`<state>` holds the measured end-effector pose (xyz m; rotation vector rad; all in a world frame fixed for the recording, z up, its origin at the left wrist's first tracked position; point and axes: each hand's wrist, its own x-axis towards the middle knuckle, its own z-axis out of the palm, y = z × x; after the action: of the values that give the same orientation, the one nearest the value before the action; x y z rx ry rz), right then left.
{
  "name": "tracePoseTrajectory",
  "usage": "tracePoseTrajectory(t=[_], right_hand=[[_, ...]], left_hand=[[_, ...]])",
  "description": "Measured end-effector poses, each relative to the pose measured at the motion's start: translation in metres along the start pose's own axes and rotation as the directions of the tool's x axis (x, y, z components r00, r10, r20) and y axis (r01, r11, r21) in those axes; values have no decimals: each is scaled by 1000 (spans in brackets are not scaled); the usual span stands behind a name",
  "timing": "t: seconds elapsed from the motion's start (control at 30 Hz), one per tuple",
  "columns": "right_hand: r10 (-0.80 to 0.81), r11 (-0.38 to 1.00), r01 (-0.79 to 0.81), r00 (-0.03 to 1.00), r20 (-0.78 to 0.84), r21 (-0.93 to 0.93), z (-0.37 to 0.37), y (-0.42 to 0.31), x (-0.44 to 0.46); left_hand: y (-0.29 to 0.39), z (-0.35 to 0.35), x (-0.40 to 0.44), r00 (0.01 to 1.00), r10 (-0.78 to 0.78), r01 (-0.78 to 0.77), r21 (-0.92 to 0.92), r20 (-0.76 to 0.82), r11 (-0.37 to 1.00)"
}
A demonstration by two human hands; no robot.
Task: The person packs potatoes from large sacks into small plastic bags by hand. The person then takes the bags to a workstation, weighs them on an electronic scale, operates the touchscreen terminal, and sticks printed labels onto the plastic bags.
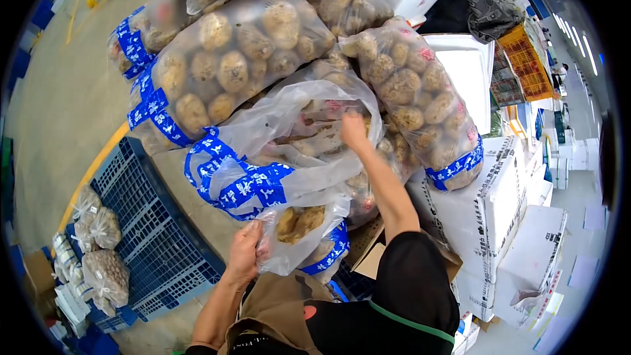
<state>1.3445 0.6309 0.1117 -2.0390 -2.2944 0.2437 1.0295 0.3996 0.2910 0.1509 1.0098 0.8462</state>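
My left hand (244,248) is closed on the rim of a small clear plastic bag (284,258), held up in front of my body. Inside that bag shows a brown potato (301,225). Reaching forward, my right hand (355,129) is in the mouth of a large opened plastic sack (299,102). Its fingers look curled, but what they hold, if anything, is hidden. The sack's loose edge carries blue printed tape (253,187) and sags toward me. Some dirty potatoes are dimly visible within it.
Full potato sacks (230,59) lie piled ahead, and another sack (420,92) leans at the right. A blue plastic pallet (151,223) stands at the left with small filled bags (105,276) beside it. White foam boxes (476,217) are stacked on the right.
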Motion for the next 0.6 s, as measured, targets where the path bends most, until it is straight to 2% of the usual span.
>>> tracePoseTrajectory(t=[0.03,0.1,0.17,0.27,0.3,0.33,0.4,0.5,0.53,0.57,0.6], right_hand=[[104,957,-57,983,152,-283,12,17,5],[-58,897,63,998,26,-436,47,54,-3],[-13,942,6,1000,-16,-334,75,79,-3],[24,976,-31,999,-35,-218,74,92,-3],[31,983,-38,999,-39,-182,63,85,-2],[96,994,-95,995,15,-55,51,79,-4],[202,957,-226,969,143,180,-25,35,-18],[192,739,-291,956,223,607,-32,40,-34],[122,507,-274,961,247,817,-38,35,-49],[44,218,-252,968,248,943,-51,18,-68],[-38,126,-216,974,222,968,-53,9,-87]], left_hand=[[-3,-3,-1,1000,9,-10,-12,-24,1000],[-10,-11,-1,997,24,-27,-34,-70,999],[-6,-9,-5,999,18,-20,-72,-34,997],[-8,-9,-6,1000,15,-17,-72,-24,997],[-7,-10,-5,999,18,-20,-57,-28,998],[-6,-9,-6,1000,13,-15,-86,-19,996],[-5,-4,-5,1000,0,1,-148,11,989],[-3,5,2,999,0,-3,-81,-46,997],[-2,7,4,999,-3,-2,-125,-40,992],[-1,9,5,999,-7,1,-166,-36,986],[1,11,6,999,-11,5,-206,-30,979]])
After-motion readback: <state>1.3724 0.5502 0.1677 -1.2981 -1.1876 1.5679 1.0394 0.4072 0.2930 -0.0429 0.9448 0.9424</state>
